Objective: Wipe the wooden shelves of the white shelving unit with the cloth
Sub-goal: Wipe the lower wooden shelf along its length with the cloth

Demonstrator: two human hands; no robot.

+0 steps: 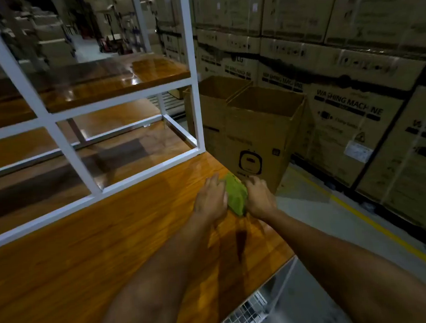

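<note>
Wooden shelf (111,247) edge: green cloth (236,196) (bunched) between both hands' fingers (215,180).

Body check: two bare forearms enter from 6 o'clock. No sleeves, gloves, watch or rings visible. Left hand (211,197) at 12 o'clock of its arm, right hand (259,198) likewise. Both blurred; finer detail on the fingers can't be made out.

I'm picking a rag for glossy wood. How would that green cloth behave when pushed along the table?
The green cloth sits bunched between the left hand and right hand, so it is probably soft and floppy. On the shiny wooden table, it would likely slide easily.
</note>
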